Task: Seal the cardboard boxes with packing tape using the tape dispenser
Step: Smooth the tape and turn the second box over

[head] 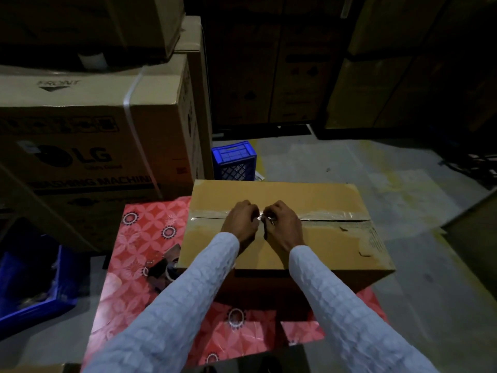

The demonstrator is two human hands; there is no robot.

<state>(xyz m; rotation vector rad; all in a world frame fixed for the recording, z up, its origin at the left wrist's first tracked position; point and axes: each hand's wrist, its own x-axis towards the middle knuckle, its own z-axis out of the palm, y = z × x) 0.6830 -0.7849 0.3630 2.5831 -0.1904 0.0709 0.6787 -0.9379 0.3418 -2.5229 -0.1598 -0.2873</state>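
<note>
Cardboard box (pixel 285 232) is sitting at the centre of view on a red patterned counter (pixel 150 238), its top flaps closed along a middle seam; clear packing tape (pixel 328 214) is lying along that seam from the 9 o'clock edge toward 3 o'clock. At 9 o'clock of the scene a large LG washing machine carton (pixel 88 146) is standing; at 8 o'clock a blue crate (pixel 40 286) is sitting low. A dark object (pixel 165 266), too dim to identify, is lying on the counter just beside the box's 8 o'clock corner. Left hand (pixel 240 222), its grip curled, is pinching the tape at mid-seam; right hand (pixel 282 224) is pinching the same tape, the knuckles nearly touching. At 12 o'clock another blue crate (pixel 234 160) is resting on the floor (pixel 349 168).
</note>
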